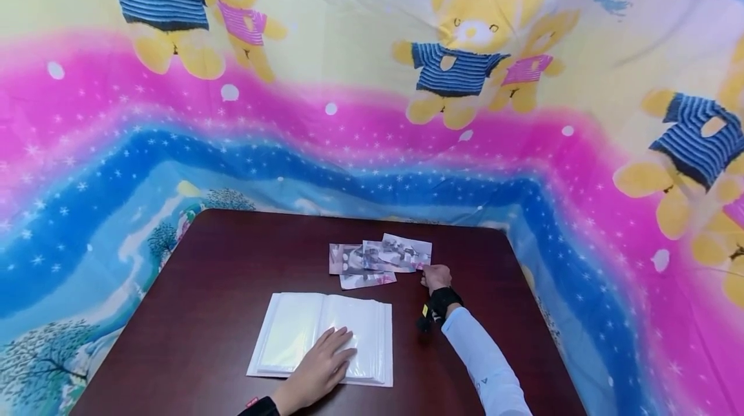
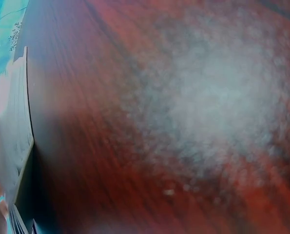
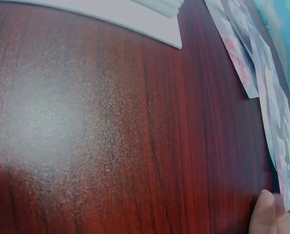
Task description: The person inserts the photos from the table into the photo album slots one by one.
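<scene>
A photo album (image 1: 293, 325) with clear plastic sleeves lies opened out on the table. My left hand (image 1: 320, 364) rests on its right-hand page with the fingers extended. In the left wrist view the album's page edges (image 2: 18, 117) show at the far left. Farther back, several printed photos (image 1: 367, 280) overlap in a loose pile. My right hand (image 1: 436, 277) pinches the near right corner of the top photo (image 1: 407, 251). In the right wrist view its fingers (image 3: 265, 209) sit at the photo's edge, with the thumb partly cut off by the frame.
The dark wooden table (image 1: 221, 274) has a glossy top that reflects light. A cloth printed with teddy bears (image 1: 459, 48) hangs around its back and sides. The album's white cover corner (image 3: 169, 36) lies near the photos in the right wrist view.
</scene>
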The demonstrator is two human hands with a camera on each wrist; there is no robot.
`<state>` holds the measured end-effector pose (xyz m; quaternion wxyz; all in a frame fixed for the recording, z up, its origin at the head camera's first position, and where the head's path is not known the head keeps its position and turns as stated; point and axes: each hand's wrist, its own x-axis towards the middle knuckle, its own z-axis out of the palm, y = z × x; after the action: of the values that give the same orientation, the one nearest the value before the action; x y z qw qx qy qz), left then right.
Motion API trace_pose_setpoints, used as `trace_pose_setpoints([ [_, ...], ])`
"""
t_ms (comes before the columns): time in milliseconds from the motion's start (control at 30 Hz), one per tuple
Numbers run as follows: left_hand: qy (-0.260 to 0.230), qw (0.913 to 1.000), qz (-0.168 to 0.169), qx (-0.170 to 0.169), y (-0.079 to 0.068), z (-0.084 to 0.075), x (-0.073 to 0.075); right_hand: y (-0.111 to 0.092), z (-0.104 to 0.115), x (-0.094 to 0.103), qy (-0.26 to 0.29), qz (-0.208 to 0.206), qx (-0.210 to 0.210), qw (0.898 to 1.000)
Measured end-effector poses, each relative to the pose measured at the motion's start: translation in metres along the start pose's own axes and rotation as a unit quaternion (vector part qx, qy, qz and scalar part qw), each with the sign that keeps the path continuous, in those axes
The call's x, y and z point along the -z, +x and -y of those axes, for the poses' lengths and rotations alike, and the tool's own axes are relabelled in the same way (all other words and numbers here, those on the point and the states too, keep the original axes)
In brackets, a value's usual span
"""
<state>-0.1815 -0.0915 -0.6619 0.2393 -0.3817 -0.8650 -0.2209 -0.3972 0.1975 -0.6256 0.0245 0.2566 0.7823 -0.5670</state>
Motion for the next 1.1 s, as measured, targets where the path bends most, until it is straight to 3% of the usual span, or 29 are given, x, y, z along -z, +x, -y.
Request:
trace_pose_setpoints([
  [167,-0.003,0.9999,0.015,0.004,0.0,-0.005,-0.001,-0.001,-0.005,0.006,-0.021,-0.014,-0.007,1.0],
  [367,0.011,0.9998,0.008,-0.011,0.001,-0.005,0.0,-0.006,-0.004,0.011,0.078,-0.033,0.015,0.996],
  [533,0.001,1.0,-0.003,-0.005,0.003,0.001,0.002,-0.009,0.003,0.016,0.141,-0.023,0.03,0.989],
  [667,-0.038,0.9985,-0.03,0.025,0.003,0.008,0.008,-0.018,0.005,0.021,0.167,0.033,0.056,0.984],
  [833,-0.06,0.9929,-0.077,0.068,0.011,0.017,0.017,-0.031,0.003,0.027,0.158,0.165,0.092,0.969],
  [967,-0.102,0.9783,-0.086,0.159,0.019,0.02,0.024,-0.039,0.004,0.03,0.11,0.238,0.12,0.957],
  [1100,-0.175,0.9408,-0.106,0.27,0.024,0.02,0.028,-0.048,0.003,0.031,0.059,0.283,0.143,0.947],
])
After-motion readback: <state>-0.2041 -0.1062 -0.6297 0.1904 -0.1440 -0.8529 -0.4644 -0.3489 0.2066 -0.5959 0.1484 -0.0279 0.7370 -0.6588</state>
